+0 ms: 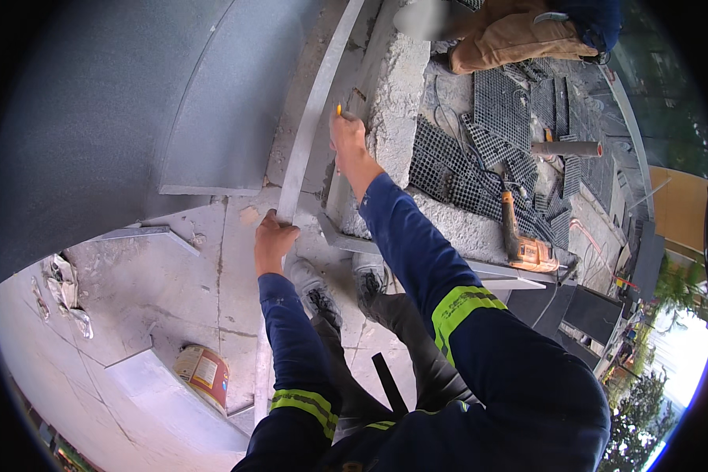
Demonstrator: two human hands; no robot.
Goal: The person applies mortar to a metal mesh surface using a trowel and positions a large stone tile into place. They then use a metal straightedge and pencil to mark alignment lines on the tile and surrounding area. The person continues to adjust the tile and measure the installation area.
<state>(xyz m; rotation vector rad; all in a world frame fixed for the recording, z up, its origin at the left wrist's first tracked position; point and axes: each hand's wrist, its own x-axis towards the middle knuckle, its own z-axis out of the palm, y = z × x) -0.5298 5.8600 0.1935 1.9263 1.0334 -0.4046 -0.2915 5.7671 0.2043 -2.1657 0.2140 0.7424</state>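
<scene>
My left hand (275,242) is closed around a long pale straight bar (311,118), which runs from the top of the view down past my left forearm. Further forward, my right hand (349,145) pinches a thin pencil-like stick (339,111) with a yellow end; most of it is hidden by my fingers. That hand is just right of the bar, beside a rough concrete ledge (392,102). Left of the bar lies a large dark grey slab (220,126).
An orange power drill (527,250) lies on the ledge at right, near black plastic grid mats (499,102) and a pipe (566,148). Another person's brown-trousered leg (511,35) is at the top right. A red-and-tan bucket (203,374) lies at lower left beside a pale panel (169,401).
</scene>
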